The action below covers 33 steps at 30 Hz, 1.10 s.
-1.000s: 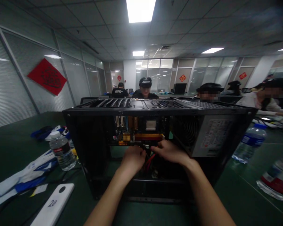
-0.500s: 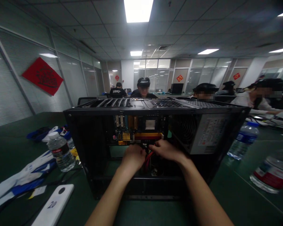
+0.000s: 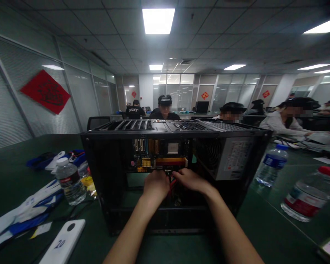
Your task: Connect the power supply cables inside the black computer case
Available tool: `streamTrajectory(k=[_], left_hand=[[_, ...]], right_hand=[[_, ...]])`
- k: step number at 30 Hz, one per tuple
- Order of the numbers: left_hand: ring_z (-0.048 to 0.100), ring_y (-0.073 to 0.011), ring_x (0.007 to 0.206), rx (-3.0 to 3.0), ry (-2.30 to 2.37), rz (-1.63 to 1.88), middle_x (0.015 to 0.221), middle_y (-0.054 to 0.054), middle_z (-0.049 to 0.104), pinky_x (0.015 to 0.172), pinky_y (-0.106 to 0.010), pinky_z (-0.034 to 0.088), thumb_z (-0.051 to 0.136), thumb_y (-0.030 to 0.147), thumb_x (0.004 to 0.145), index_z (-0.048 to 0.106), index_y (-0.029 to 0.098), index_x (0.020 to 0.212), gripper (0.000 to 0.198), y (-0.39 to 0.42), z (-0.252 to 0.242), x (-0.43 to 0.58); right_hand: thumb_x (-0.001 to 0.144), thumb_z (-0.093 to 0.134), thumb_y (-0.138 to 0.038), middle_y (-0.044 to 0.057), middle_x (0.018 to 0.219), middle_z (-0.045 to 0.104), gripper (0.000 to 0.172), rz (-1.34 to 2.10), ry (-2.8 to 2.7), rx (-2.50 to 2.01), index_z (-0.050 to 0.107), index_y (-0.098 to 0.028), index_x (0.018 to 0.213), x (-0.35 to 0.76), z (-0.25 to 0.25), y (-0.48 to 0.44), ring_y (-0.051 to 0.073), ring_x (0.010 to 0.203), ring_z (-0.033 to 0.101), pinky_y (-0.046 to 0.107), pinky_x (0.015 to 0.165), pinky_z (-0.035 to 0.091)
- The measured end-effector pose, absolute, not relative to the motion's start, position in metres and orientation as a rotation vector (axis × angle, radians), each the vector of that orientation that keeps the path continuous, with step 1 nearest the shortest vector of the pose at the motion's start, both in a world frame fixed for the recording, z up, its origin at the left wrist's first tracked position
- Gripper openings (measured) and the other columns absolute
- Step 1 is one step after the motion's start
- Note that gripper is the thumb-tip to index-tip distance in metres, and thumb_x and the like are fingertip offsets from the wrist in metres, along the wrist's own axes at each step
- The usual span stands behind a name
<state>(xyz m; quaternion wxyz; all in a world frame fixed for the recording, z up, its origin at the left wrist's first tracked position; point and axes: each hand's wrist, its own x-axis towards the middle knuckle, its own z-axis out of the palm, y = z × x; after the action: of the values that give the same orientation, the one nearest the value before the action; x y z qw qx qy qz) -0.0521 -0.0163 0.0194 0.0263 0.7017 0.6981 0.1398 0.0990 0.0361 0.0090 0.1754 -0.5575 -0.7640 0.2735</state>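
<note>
An open black computer case (image 3: pixel 104 176) stands on the green table, its inside facing me. The motherboard (image 3: pixel 154 154) shows at the back, and a grey power supply (image 3: pixel 231 157) sits at the right. Both hands reach inside. My left hand (image 3: pixel 155 185) is curled closed just below the motherboard's edge. My right hand (image 3: pixel 191 179) pinches at a bundle of red and other coloured cables (image 3: pixel 172 182) between the two hands. What the left fingers hold is hidden.
A water bottle (image 3: pixel 69 181) stands left of the case beside white and blue cloth (image 3: pixel 24 209). A white tag marked 20 (image 3: pixel 62 244) lies near the front left. Two bottles (image 3: pixel 271 165) (image 3: pixel 308 198) lie on the right. Several people sit at tables behind.
The view has tilted up and drawn back a little, so the case looks smaller. Both hands stay inside at the cables, shifted slightly closer together.
</note>
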Motion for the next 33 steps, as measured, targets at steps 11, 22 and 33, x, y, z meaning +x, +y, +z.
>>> streamTrajectory(k=[11,22,33], left_hand=[[0.069,-0.0302,0.096,2.235,2.228,0.378,0.1,-0.019,0.072,0.08,-0.036,0.051,0.041,0.029,0.093,0.069,0.01,0.105,0.036,-0.011,0.025,-0.048],[0.07,-0.0302,0.096,2.252,2.175,0.397,0.099,-0.02,0.073,0.079,-0.037,0.051,0.042,0.034,0.092,0.071,0.013,0.102,0.037,-0.008,0.027,-0.053],[0.07,-0.0301,0.095,2.201,2.132,0.446,0.103,-0.017,0.073,0.077,-0.036,0.052,0.041,0.037,0.092,0.071,0.017,0.102,0.038,-0.004,0.019,-0.058]], right_hand=[[0.098,0.042,-0.037,0.014,0.083,0.072,0.042,0.655,-1.995,-1.601,0.068,-0.012,0.076,0.086,-0.001,0.027,0.018,0.078,0.066,0.024,0.06,0.035],[0.099,0.047,-0.025,-0.003,0.06,0.057,0.02,1.487,-1.164,-1.445,0.052,-0.017,0.081,0.07,0.006,0.023,0.008,0.044,0.054,0.019,0.045,0.04],[0.101,0.042,-0.027,-0.005,0.057,0.049,0.025,1.713,-0.837,-1.343,0.049,-0.017,0.08,0.061,0.002,0.022,0.005,0.043,0.045,0.015,0.046,0.036]])
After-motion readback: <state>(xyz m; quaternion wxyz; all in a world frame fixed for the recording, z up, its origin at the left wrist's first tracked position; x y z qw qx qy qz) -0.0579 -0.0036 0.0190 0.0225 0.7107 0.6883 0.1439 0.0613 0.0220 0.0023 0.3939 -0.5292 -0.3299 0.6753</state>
